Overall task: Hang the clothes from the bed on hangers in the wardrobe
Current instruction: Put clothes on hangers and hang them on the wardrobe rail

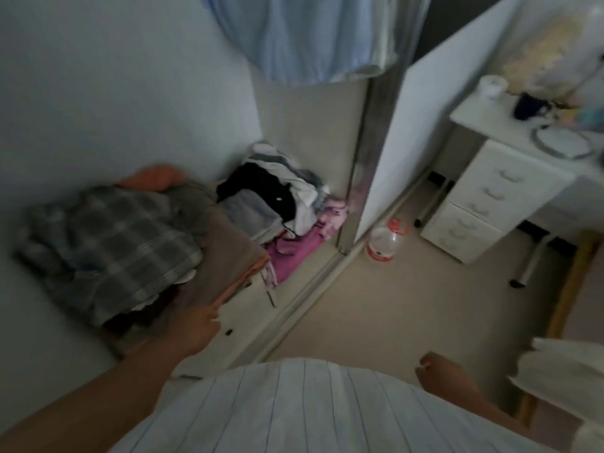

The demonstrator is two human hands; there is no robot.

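I look down into the wardrobe's floor (248, 308). My left hand (204, 323) reaches low to the edge of a folded brown and orange cloth stack (225, 256); blur hides whether it grips anything. A grey plaid garment (111, 243) lies on that stack. My right hand (441, 371) hangs curled by my hip, holding nothing. Light blue clothes (304, 37) hang from above in the wardrobe. White clothes (562, 371) lie at the right edge beside a wooden bed frame (570, 286).
A heap of black, white and pink clothes (281, 197) fills the wardrobe's back corner. The sliding door (369, 152) stands at centre. A plastic water jug (382, 240) sits on the carpet. White drawers (483, 201) and a cluttered desk stand at the right.
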